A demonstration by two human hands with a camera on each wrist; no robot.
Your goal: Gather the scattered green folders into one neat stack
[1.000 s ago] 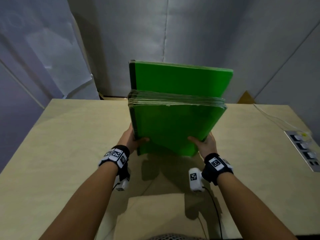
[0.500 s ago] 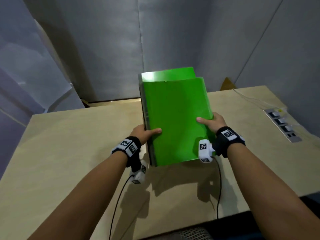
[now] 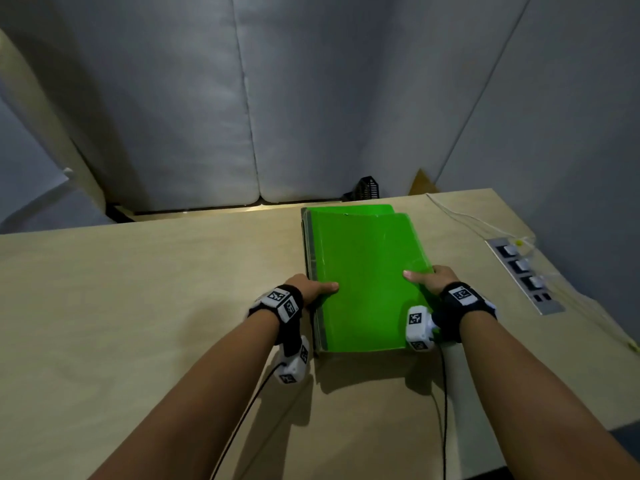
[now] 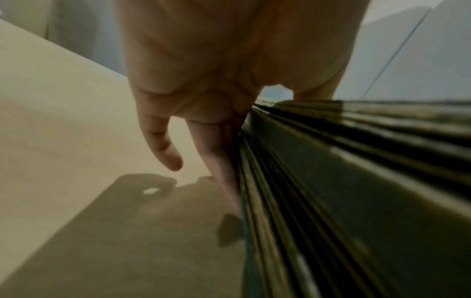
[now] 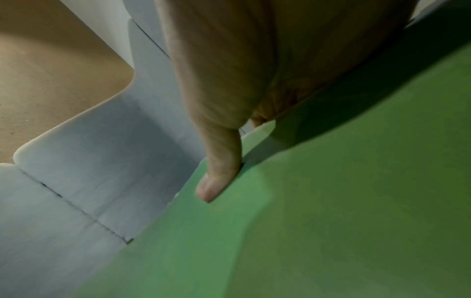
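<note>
A thick stack of green folders (image 3: 367, 278) lies nearly flat on the wooden table (image 3: 138, 306), its near end a little above the surface. The top folder sits slightly askew over the one below. My left hand (image 3: 311, 289) grips the stack's left edge, thumb on top. In the left wrist view the fingers (image 4: 219, 157) run along the layered folder edges (image 4: 344, 181). My right hand (image 3: 429, 277) grips the right edge, thumb on the cover. In the right wrist view its thumb (image 5: 219, 173) presses on the green cover (image 5: 331, 211).
A metal power strip (image 3: 526, 271) is set into the table at the right, with white cables (image 3: 467, 220) running to it. Grey padded panels (image 3: 311, 98) form the wall behind. A small black basket (image 3: 367, 188) stands beyond the table's far edge.
The stack was held upright a second ago; both hands have tipped it down and lowered it flat toward the table, shifting it to the right.
</note>
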